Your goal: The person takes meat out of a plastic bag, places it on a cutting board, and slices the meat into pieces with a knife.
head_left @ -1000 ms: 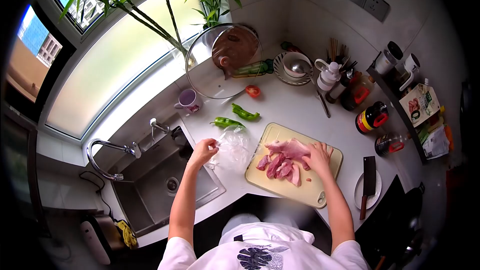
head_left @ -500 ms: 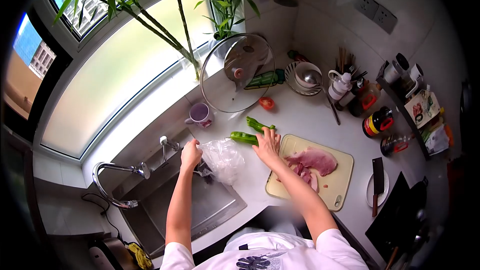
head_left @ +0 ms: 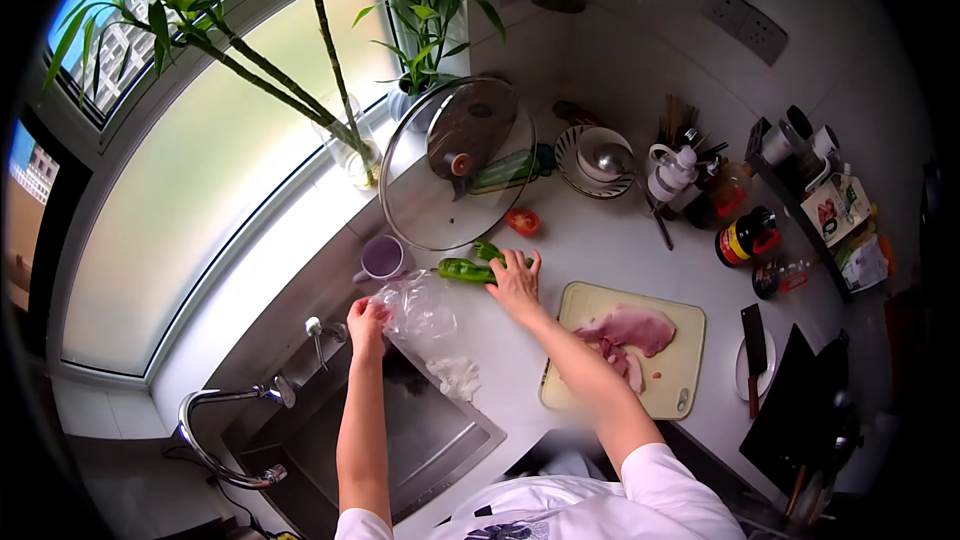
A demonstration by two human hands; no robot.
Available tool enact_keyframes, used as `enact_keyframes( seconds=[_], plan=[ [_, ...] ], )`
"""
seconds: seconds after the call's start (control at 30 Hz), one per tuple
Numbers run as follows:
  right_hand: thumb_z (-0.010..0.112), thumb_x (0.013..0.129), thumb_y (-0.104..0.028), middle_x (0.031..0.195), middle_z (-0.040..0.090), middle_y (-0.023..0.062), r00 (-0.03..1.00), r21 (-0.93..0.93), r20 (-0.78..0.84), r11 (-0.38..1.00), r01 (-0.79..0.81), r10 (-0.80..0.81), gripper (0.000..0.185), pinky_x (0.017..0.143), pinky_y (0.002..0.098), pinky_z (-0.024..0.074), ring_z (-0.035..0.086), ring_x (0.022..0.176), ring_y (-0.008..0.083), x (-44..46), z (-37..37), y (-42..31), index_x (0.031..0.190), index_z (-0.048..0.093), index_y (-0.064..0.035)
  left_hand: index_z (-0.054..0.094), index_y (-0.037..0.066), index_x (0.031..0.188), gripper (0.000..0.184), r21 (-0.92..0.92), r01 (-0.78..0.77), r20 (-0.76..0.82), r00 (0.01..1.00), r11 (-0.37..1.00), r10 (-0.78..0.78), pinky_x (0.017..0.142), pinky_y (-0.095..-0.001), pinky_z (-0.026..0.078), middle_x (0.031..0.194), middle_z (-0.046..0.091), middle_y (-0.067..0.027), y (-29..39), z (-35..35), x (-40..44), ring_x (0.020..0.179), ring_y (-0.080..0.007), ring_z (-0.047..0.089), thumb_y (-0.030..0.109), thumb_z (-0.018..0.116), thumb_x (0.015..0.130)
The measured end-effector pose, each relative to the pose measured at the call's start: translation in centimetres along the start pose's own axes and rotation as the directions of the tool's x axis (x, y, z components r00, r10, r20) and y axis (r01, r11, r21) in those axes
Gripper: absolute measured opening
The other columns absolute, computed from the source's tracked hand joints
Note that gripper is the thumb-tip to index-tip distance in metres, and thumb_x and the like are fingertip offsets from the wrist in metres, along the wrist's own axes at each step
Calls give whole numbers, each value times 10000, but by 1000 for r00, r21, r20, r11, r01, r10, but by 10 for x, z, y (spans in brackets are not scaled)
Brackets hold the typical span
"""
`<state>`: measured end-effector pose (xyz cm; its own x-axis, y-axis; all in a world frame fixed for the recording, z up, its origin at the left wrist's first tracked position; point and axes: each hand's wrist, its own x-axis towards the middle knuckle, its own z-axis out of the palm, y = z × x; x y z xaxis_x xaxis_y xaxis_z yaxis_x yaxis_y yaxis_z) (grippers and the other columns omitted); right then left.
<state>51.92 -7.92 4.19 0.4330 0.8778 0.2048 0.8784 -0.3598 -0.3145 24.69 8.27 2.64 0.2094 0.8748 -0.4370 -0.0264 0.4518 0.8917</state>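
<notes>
My left hand pinches the edge of a clear, crumpled plastic bag beside the sink. The bag spreads over the counter to the right of that hand. My right hand curls its fingers over two green peppers, which lie side by side on the counter; their right ends are partly hidden under my fingers. Just beyond them is a cut tomato. To the right, a pale cutting board bears raw meat, some of it in smaller pieces.
The sink and faucet are at left. A purple mug stands near a glass pot lid leaning by the window. Bowls and bottles line the back. A cleaver rests across a white plate.
My right hand has moved from beside the peppers onto them, and its fingers have closed over them. My left hand still holds the bag, now more spread out. The view has shifted slightly.
</notes>
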Motion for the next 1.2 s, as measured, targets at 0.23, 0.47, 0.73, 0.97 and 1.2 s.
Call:
enact_keyframes(
  seconds=[0.23, 0.47, 0.73, 0.97, 1.2],
  plan=[
    [764, 822, -219, 1446, 441, 147, 997, 157, -77, 988, -13, 26, 603, 1084, 516, 337, 465, 1304, 301, -64, -46, 3, 1372, 540, -111, 360, 98, 1533, 712, 794, -262, 19, 912, 549, 409, 1147, -464, 313, 1538, 378, -154, 3, 5, -41, 1423, -350, 359, 187, 648, 888],
    [719, 867, -131, 1328, 533, 163, 932, 232, -195, 937, -259, 306, 429, 994, 446, 465, 577, 1153, 348, -234, -158, 121, 1269, 597, -47, 486, 96, 1435, 569, 845, -521, 272, 605, 115, 748, 1187, -532, 167, 1584, 349, -119, 21, 53, -157, 1492, -360, 249, 94, 607, 879],
    [757, 828, -159, 1168, 623, 95, 640, -216, -407, 612, -761, 652, 385, 933, 471, 445, 569, 1104, 304, -434, -278, 289, 1187, 633, -89, 637, 69, 1224, 326, 645, -715, 534, 675, 271, 509, 1034, -417, 359, 1076, 693, -92, -46, 169, -226, 1073, -268, 612, 102, 637, 900],
    [800, 790, -186, 1099, 675, 115, 585, -294, -288, 511, -808, 758, 636, 975, 454, 405, 605, 1090, 286, -465, -257, 349, 1370, 544, -138, 727, 59, 981, 123, 603, -711, 597, 703, 363, 386, 883, -391, 423, 839, 715, -100, -90, 268, -308, 808, -275, 637, 120, 641, 917],
    [713, 792, -92, 1043, 628, 169, 623, -71, -336, 641, -764, 706, 600, 837, 486, 496, 638, 987, 374, -472, -265, 374, 1356, 515, -144, 717, -20, 990, 160, 753, -510, 426, 860, 415, 283, 695, -357, 522, 768, 722, -137, -121, 226, -329, 709, -223, 701, 105, 630, 942]
  ],
)
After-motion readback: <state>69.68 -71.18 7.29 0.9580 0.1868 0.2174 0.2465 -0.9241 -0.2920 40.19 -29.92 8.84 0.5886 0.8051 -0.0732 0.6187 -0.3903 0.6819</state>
